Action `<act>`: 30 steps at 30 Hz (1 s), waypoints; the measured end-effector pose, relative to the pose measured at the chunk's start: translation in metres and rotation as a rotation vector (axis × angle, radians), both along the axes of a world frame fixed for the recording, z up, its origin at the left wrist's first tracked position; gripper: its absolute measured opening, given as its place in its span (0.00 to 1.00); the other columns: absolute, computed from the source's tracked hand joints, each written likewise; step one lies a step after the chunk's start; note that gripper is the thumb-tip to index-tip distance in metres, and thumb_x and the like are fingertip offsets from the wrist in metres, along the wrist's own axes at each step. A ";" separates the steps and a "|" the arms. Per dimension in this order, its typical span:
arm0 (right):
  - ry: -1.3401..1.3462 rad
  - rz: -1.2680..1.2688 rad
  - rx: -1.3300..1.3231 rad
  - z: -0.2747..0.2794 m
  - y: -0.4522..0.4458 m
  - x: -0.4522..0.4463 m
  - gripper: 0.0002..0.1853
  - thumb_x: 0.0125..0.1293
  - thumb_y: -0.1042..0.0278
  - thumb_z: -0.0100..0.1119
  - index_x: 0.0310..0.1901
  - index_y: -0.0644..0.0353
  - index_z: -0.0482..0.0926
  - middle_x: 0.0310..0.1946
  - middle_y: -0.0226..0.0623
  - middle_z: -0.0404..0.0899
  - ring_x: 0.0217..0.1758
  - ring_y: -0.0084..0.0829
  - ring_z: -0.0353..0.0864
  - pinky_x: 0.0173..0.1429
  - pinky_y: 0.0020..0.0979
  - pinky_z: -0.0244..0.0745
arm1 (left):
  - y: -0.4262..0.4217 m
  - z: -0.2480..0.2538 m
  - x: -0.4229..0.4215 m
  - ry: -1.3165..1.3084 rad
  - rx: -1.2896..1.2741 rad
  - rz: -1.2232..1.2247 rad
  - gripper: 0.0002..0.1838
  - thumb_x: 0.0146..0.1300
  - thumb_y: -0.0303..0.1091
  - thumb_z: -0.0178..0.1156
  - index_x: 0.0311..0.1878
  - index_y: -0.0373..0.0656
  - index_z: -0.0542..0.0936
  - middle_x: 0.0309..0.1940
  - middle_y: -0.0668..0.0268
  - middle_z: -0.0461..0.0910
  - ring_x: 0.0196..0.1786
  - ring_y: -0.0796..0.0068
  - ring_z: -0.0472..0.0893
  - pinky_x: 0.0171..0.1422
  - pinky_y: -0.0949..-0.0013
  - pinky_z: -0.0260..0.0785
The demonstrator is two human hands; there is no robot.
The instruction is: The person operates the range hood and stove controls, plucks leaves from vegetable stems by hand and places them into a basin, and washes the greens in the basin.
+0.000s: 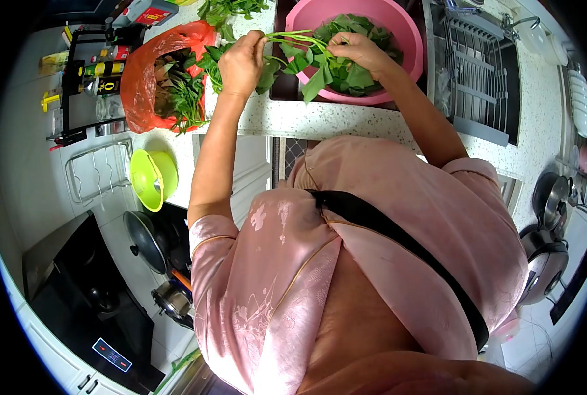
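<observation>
Farthest to the left of the left hand (242, 64), a black rack (76, 117) stands by the wall with several bottles (108, 68) on it. Closer to that hand, also on its left, a crumpled red plastic bag (139, 92) lies open, with loose greens (187, 92) showing in its mouth. Nearer the body than the left hand and off to its left is a lime-green container (164, 172). Just beyond the left hand, more leafy greens (231, 9) lie on the speckled counter (346, 122), and other leaves show on both sides of its wrist. The left hand itself is closed, clamped on the green stems (293, 37), which stretch from it across to the right hand (361, 55). That hand's thumb and fingers are brought together on the leafy end of the stems, though its exact grip is partly hidden. The stems are thus between the two hands, their leaves drooping over the near left rim of a pink basin (412, 41). The basin lies under and around the right hand and holds a heap of leaves (354, 78). Well to the right of the right hand stands a dish rack (479, 69), and farther right still are stacked white bowls (579, 102).
</observation>
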State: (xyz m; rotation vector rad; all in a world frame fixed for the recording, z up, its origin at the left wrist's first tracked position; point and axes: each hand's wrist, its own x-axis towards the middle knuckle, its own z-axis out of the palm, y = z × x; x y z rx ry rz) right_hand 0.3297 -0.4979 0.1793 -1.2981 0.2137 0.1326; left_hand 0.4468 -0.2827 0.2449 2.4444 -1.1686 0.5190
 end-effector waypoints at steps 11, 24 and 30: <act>-0.194 0.136 -0.234 -0.001 -0.006 0.008 0.08 0.59 0.67 0.55 0.35 0.64 0.79 0.26 0.24 0.74 0.30 0.13 0.68 0.36 0.18 0.63 | 0.001 -0.005 -0.005 0.085 0.048 -0.038 0.07 0.60 0.40 0.56 0.34 0.48 0.76 0.25 0.62 0.78 0.28 0.56 0.78 0.30 0.60 0.69; -0.015 -0.246 0.592 -0.029 -0.058 0.002 0.09 0.61 0.61 0.53 0.33 0.59 0.75 0.20 0.24 0.71 0.23 0.18 0.70 0.26 0.21 0.67 | 0.030 -0.010 0.010 0.298 -0.133 0.130 0.06 0.60 0.36 0.58 0.33 0.45 0.78 0.20 0.56 0.76 0.21 0.56 0.76 0.27 0.63 0.67; -0.228 0.031 0.311 -0.011 -0.021 0.007 0.09 0.60 0.63 0.55 0.31 0.60 0.77 0.22 0.26 0.72 0.20 0.15 0.64 0.27 0.20 0.62 | 0.018 -0.008 0.001 0.271 -0.159 0.087 0.06 0.60 0.35 0.58 0.34 0.44 0.78 0.20 0.58 0.77 0.21 0.59 0.76 0.27 0.64 0.68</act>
